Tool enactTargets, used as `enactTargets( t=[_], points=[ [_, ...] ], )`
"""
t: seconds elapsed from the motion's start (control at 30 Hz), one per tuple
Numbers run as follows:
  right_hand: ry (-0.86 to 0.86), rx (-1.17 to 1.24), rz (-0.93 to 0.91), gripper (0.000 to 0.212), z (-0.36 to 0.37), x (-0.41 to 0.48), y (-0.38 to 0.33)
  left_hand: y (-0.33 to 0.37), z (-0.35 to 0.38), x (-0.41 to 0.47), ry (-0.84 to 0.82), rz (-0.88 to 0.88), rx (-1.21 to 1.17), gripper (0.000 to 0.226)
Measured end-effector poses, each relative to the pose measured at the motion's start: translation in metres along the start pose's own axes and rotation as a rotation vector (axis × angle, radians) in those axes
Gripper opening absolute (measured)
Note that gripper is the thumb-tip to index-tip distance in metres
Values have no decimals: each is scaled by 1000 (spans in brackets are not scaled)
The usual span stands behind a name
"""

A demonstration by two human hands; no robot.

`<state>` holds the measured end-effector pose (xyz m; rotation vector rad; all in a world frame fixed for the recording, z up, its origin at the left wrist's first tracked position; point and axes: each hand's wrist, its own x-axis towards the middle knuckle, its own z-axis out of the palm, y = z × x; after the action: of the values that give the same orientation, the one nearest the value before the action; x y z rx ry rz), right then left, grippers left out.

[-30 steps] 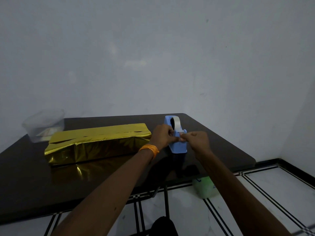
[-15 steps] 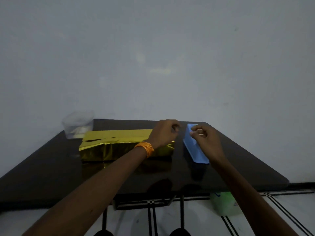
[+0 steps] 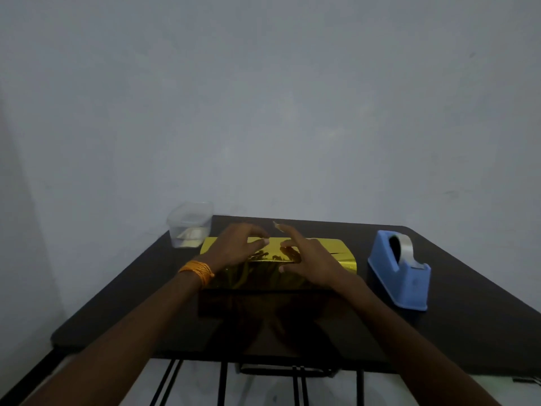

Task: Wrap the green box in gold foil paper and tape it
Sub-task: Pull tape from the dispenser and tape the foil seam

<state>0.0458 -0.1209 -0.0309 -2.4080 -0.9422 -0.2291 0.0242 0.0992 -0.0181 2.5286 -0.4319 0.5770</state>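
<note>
The box, fully covered in gold foil paper (image 3: 336,250), lies lengthwise in the middle of the dark table (image 3: 123,303); no green shows. My left hand (image 3: 237,246), with an orange thread band at the wrist, rests on the foil top with curved fingers and its thumb pointing right. My right hand (image 3: 307,257) hovers over the box's right half with fingers spread. A small pale bit of tape seems to cling to its raised index fingertip. The blue tape dispenser (image 3: 398,273) stands on the table to the right of the box, apart from both hands.
A clear plastic tub (image 3: 190,227) stands at the table's far left corner, just behind the box's left end. A plain wall rises right behind the table. Black table legs and a white tiled floor show below the near edge.
Both hands left the tape dispenser and moved left over the wrapped box. The view has swung, so the dispenser now sits apart at the right.
</note>
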Motion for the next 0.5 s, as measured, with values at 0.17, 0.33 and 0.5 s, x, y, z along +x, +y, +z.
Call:
enactTargets(
  t=[0.17,0.33,0.5],
  points=[
    [68,-95,-33,92,5,-3,0,-5,5,-6,-86,59,62,32],
    [192,-172,-54,86,13,-14,1,-7,10,-12,-53,91,50,27],
    [256,-181,-87,80,23,-20,5,-5,12,-10,17,12,-41,28]
  ],
)
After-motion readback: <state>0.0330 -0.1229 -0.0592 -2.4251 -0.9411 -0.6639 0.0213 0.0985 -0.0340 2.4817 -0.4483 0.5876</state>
